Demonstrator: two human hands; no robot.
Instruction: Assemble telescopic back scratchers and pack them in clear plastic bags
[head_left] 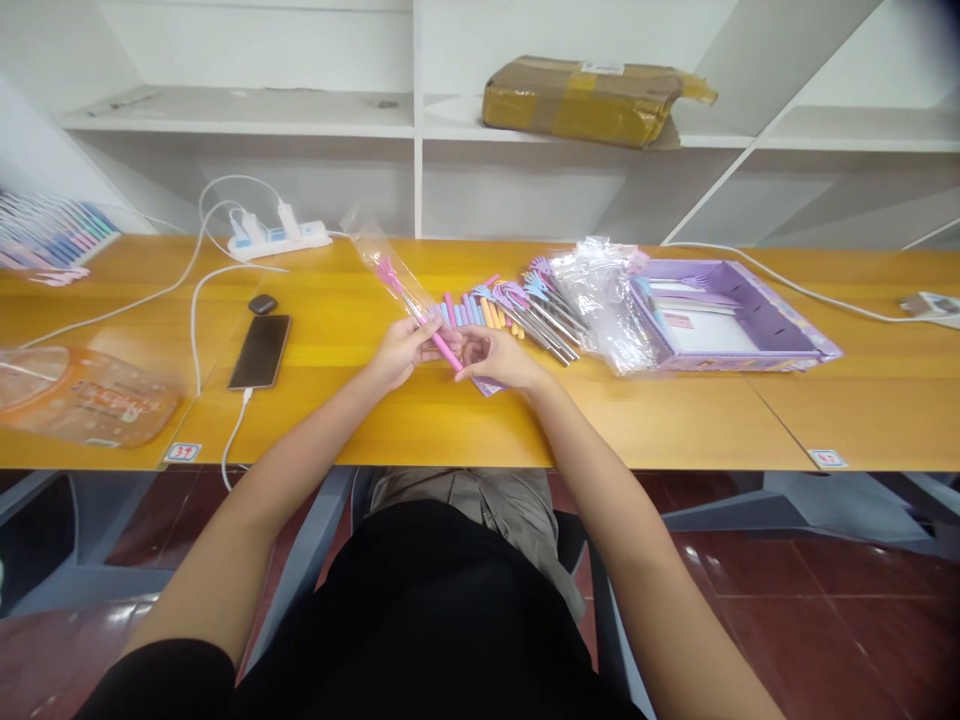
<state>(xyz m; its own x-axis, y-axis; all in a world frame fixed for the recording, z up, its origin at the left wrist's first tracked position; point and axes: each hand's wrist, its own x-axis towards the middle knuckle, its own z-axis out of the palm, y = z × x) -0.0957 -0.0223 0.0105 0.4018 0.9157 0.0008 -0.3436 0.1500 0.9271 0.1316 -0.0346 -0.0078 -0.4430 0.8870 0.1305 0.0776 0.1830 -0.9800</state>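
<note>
A pink back scratcher [448, 352] with a hand-shaped head and a metal rod lies inside a clear plastic sleeve [367, 238], slanting from upper left to lower right. My left hand [409, 350] is closed around its middle through the sleeve. At the lower end, my right hand [496, 357] has its thumb and fingers curled together at the sleeve's end, beside the pink handle. A purple printed end of the sleeve [489, 386] shows under the right hand. Just behind the hands lie several coloured handles [491, 314] and metal rods with hand-shaped heads [540, 320].
Clear plastic sleeves [607, 305] are heaped beside a purple box [750, 352] on the right. To the left are a phone [259, 352] on a cable, a small black case [262, 304], a power strip [281, 240] and an orange bag [90, 395]. A taped parcel [577, 100] sits on the shelf.
</note>
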